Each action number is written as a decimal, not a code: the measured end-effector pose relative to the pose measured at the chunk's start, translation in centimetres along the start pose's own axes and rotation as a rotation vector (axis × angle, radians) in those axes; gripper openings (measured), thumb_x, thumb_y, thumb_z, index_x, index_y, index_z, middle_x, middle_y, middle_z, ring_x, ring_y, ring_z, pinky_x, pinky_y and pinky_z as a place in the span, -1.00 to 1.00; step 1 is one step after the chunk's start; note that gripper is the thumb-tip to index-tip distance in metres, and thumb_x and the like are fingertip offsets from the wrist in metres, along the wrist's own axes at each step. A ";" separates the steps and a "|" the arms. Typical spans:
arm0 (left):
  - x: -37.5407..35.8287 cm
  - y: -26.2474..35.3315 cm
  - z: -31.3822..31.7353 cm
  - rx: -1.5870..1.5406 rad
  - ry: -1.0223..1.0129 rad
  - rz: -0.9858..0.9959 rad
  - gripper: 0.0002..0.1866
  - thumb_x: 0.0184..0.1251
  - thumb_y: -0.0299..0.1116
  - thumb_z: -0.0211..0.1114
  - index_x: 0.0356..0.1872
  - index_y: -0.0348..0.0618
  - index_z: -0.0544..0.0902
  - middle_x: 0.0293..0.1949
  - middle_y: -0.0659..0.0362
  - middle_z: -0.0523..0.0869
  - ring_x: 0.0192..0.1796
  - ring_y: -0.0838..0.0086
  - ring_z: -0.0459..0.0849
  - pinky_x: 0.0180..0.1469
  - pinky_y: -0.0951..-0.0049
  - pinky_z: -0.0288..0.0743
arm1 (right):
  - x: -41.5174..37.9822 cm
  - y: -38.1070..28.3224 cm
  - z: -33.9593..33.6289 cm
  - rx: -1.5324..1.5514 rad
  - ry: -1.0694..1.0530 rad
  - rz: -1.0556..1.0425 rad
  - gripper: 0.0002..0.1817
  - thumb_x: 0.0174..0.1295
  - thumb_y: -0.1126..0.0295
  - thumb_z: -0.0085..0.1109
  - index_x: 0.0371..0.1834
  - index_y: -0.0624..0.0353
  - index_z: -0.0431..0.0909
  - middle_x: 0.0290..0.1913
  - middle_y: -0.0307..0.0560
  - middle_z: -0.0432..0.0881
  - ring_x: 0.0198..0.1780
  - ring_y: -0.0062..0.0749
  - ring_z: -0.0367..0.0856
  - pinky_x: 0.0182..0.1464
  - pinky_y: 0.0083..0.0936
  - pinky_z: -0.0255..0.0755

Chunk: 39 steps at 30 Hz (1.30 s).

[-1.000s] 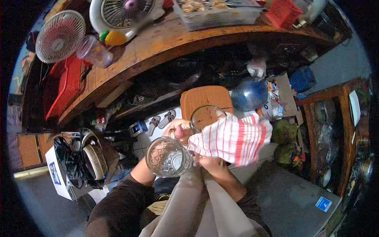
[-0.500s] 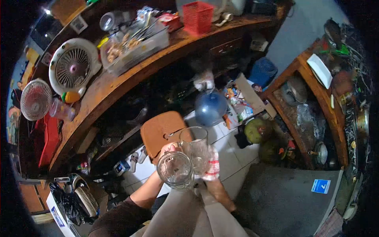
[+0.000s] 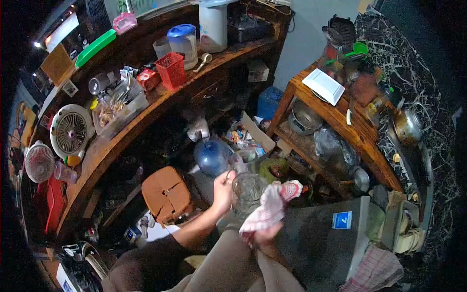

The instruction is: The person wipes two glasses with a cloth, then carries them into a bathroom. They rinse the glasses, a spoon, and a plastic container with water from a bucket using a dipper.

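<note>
My left hand (image 3: pixel 224 192) is closed at the handle side of a clear glass mug (image 3: pixel 247 192), held up over my lap. A second clear glass (image 3: pixel 244 158) shows faintly just beyond it, blurred and overlapping it in this view. In my right hand (image 3: pixel 268 233) is a red-and-white checked cloth (image 3: pixel 267 209), bunched up against the right side of the mug. The cloth's upper end hangs out toward the right and hides part of the glass. My right fingers are partly covered by the cloth.
An orange-brown stool (image 3: pixel 166 194) stands left of my hands. Beyond them are a blue balloon-like ball (image 3: pixel 213 158) and a green coconut-like fruit (image 3: pixel 273 171). A wooden counter (image 3: pixel 124 131) curves along the left; a wooden shelf (image 3: pixel 362 126) and a grey panel (image 3: pixel 311 238) are at right.
My view has swung right, showing more of the right side. The cloth and my right hand have come out from behind the glasses to the mug's right side.
</note>
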<state>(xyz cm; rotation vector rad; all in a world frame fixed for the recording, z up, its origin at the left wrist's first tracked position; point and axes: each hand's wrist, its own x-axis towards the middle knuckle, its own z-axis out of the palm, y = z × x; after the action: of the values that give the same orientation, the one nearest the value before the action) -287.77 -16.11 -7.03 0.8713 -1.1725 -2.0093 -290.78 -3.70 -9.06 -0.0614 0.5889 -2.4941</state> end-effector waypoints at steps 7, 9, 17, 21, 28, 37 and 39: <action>3.8 4.5 2.0 0.464 -0.230 0.251 -0.68 0.14 -0.23 0.17 -0.70 -0.18 0.39 -0.69 0.42 0.28 -0.57 0.74 0.16 -0.58 0.64 0.05 | 5.2 -11.1 8.5 -1.135 0.018 -0.491 -0.81 -0.05 0.51 0.07 -0.33 0.35 0.47 -0.31 -0.08 0.53 -0.35 -0.46 0.49 -0.30 -0.55 0.38; 5.4 4.6 2.0 0.554 -0.218 0.295 -0.66 0.12 -0.24 0.19 -0.71 -0.21 0.37 -0.72 0.38 0.25 -0.58 0.73 0.15 -0.60 0.61 0.05 | 7.7 -11.3 11.0 -1.646 -0.462 -0.627 -0.86 -0.12 0.57 0.06 -0.42 0.31 0.46 -0.47 -0.09 0.54 -0.33 -0.36 0.51 -0.17 -0.45 0.36; 13.8 7.5 3.4 0.791 -0.388 0.591 -0.74 -0.10 -0.43 0.31 -0.72 -0.30 0.39 -0.75 0.02 0.40 -0.70 0.56 0.33 -0.64 0.48 0.22 | 20.8 -1.9 8.9 -1.727 -1.440 0.700 -0.62 0.09 0.50 -0.21 0.03 0.12 0.26 -0.33 0.08 0.51 -0.37 -0.26 0.52 -0.28 -0.34 0.38; 17.8 9.8 3.5 0.830 -0.248 0.649 -0.73 -0.16 -0.45 0.36 -0.72 -0.29 0.39 -0.76 0.00 0.40 -0.74 0.32 0.33 -0.65 0.47 0.23 | 23.4 -0.5 14.9 -1.451 -0.794 1.030 -0.66 0.18 0.35 -0.21 0.04 0.09 0.25 -0.36 -0.23 0.48 -0.54 -0.53 0.43 -0.64 -0.53 0.34; 23.8 11.8 5.7 0.819 -0.308 0.635 -0.68 -0.11 -0.38 0.34 -0.71 -0.29 0.35 -0.76 -0.01 0.29 -0.72 0.32 0.18 -0.66 0.45 0.16 | 29.0 -0.7 15.2 -1.213 -0.663 1.085 -0.77 0.17 0.35 -0.19 -0.14 0.13 0.34 -0.53 -0.25 0.42 -0.73 -0.69 0.31 -0.76 -0.68 0.21; 25.0 10.0 10.6 0.457 -0.010 0.268 -0.71 0.05 -0.33 0.26 -0.68 -0.27 0.39 -0.74 0.37 0.28 -0.59 0.71 0.17 -0.60 0.61 0.12 | 31.4 -8.9 17.4 -1.659 -1.051 -0.138 -0.81 -0.18 0.39 0.18 -0.51 0.26 0.50 -0.50 0.05 0.54 -0.43 -0.11 0.54 -0.34 -0.38 0.39; 25.1 9.8 12.0 0.450 0.026 0.290 -0.73 0.05 -0.38 0.25 -0.67 -0.22 0.35 -0.68 0.39 0.30 -0.55 0.74 0.18 -0.56 0.65 0.11 | 32.5 -8.0 16.0 -1.824 -1.051 -0.161 -0.80 -0.21 0.37 0.21 -0.55 0.26 0.48 -0.53 0.06 0.52 -0.46 -0.07 0.51 -0.38 -0.33 0.37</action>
<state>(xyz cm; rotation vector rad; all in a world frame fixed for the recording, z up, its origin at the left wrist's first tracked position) -309.69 -34.17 0.86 0.8734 -1.6666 -1.5226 -319.42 -21.71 6.08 -1.8441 1.9594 -0.8660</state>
